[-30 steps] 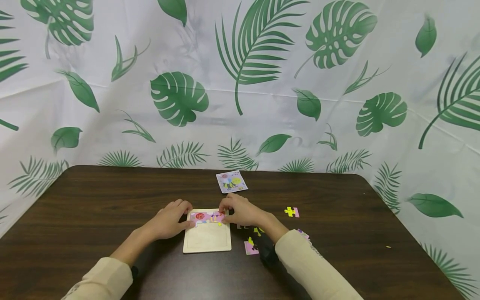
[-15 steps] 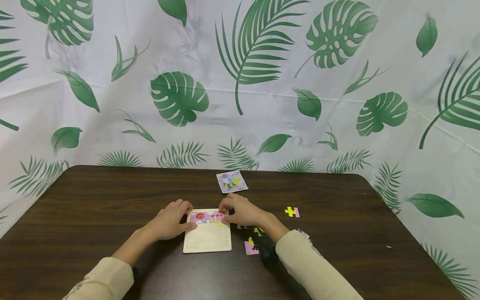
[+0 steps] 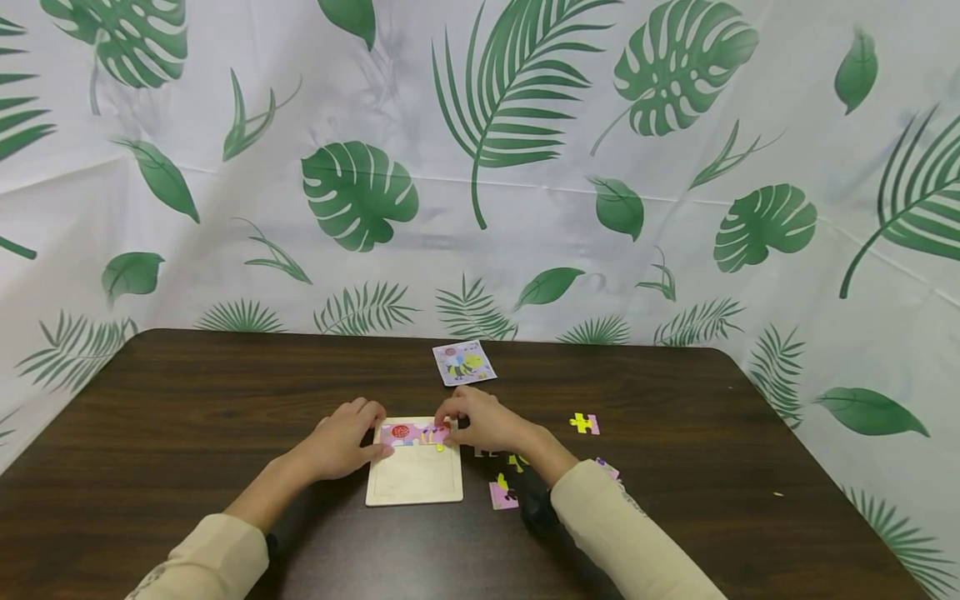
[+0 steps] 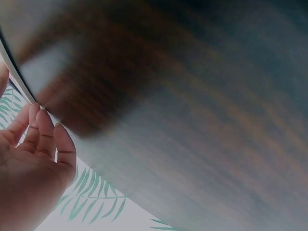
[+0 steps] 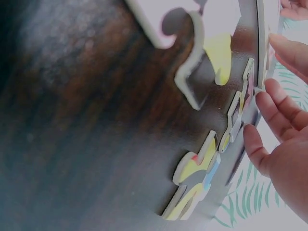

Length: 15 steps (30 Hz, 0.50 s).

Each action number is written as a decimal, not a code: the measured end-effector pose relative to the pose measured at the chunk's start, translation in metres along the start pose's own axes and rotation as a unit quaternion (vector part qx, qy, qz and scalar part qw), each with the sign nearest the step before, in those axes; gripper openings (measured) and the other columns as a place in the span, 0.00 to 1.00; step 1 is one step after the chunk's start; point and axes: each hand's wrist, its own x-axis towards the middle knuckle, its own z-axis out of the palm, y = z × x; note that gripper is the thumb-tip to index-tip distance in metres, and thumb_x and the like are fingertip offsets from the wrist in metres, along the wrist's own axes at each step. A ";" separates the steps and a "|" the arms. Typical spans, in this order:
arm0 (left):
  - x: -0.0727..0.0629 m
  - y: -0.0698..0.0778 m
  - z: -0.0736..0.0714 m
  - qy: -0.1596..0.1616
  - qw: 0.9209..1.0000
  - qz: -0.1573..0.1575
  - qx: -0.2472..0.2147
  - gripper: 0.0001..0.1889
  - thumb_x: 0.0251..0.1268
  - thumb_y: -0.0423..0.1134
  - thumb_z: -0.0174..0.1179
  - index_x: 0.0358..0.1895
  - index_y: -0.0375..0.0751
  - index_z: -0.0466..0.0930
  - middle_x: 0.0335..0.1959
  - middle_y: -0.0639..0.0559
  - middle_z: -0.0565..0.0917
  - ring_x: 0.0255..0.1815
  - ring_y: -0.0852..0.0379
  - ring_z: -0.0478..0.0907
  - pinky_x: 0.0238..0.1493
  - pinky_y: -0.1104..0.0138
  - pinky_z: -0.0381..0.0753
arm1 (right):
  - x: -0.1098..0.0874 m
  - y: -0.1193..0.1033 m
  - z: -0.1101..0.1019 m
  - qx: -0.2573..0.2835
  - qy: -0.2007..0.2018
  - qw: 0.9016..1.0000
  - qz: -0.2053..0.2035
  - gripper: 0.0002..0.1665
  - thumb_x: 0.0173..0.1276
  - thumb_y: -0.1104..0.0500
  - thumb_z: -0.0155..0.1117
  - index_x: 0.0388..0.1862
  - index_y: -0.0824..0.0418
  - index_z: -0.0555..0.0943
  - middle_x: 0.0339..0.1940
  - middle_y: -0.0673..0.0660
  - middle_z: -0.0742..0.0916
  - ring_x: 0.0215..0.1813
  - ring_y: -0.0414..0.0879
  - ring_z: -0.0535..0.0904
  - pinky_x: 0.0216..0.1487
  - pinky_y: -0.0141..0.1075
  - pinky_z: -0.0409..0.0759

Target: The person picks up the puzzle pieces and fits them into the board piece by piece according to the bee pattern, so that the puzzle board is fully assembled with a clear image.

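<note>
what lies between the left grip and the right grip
Mostly pink puzzle pieces along the far side of the wooden tray; this shows in the head view.

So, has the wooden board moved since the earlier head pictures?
No. The wooden board keeps its place against the far edge of the dark table and the bee card, with no visible shift.

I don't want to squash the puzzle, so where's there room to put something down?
Left of the left hand, the table is bare; so is the patch just nearer than the wooden tray. It's crowded right of the tray: loose puzzle pieces lie near the right hand.
</note>
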 end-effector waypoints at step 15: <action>0.000 0.000 0.000 0.000 1.000 0.003 -0.001 0.20 0.55 0.44 0.64 0.46 0.37 0.71 0.37 0.50 0.70 0.42 0.49 0.67 0.40 0.50 0.66 | 0.000 0.001 -0.001 -0.009 0.002 1.000 0.000 0.13 0.56 0.58 0.69 0.40 0.58 0.79 0.35 0.50 0.75 0.41 0.46 0.70 0.46 0.42 0.64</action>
